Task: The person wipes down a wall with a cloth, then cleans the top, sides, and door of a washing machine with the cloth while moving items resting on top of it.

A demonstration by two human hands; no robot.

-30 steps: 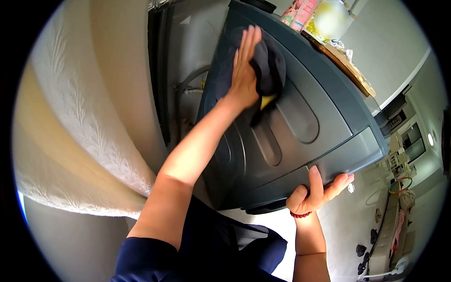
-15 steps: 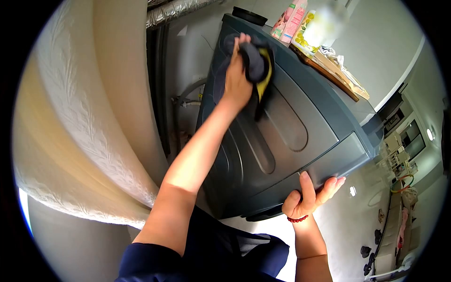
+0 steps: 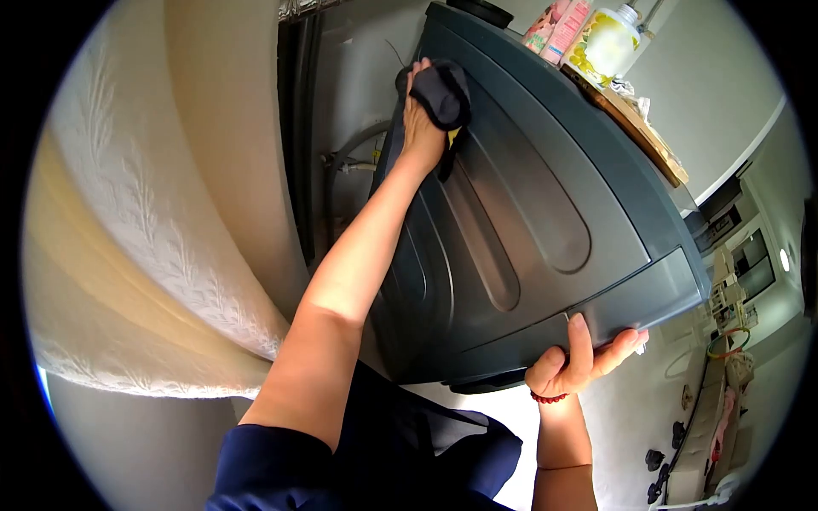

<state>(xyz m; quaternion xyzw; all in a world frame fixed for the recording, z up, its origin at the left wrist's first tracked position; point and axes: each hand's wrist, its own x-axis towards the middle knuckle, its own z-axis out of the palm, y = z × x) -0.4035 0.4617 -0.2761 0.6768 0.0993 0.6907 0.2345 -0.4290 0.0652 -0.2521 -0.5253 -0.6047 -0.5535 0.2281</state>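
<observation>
A dark grey cloth (image 3: 443,94) with a patch of yellow is bunched in my left hand (image 3: 421,132). That hand is closed on it and presses it to the side panel of a dark grey washing machine (image 3: 545,187), near the far top end. My right hand (image 3: 573,362) rests against the machine's near lower corner, fingers stretched and apart, with a red bead bracelet (image 3: 548,398) at the wrist. Long rounded grooves are pressed into the panel. Part of my left fingers is hidden behind the cloth.
On the machine's top stand a pink bottle (image 3: 558,32), a white pump bottle (image 3: 603,44), a black dish (image 3: 481,12) and a wooden board (image 3: 630,128). A pale curtain (image 3: 170,213) hangs at the left. Behind the machine runs a grey hose (image 3: 341,166).
My left hand and the cloth have shifted slightly left and up the panel toward its back edge. The view has moved a little; my right hand stays at the corner.
</observation>
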